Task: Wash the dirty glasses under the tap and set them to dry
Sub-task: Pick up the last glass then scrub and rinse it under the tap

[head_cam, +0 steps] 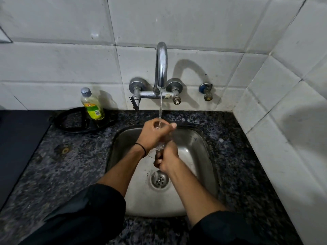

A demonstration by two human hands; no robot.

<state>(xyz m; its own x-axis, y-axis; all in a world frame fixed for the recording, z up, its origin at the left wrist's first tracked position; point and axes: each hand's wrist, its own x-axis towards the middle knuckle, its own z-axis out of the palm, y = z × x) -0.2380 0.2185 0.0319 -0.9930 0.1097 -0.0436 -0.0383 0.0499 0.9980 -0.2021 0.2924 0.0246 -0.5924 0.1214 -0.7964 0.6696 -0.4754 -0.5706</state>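
Note:
A clear glass [161,145] is held upright over the steel sink [198,149], mouth up under the chrome tap [161,68]. A thin stream of water [160,106] runs from the spout into its mouth. My left hand [154,134] wraps around the upper part, fingers curled at the rim. Lower down, my right hand [167,156] grips the base. Both hands hide most of the glass. No other glasses are in view.
A bottle of green dish soap [92,105] stands on a black round stand [70,121] at the back left of the dark granite counter [74,156]. White tiled walls close in behind and on the right. The drain [159,179] lies below my hands.

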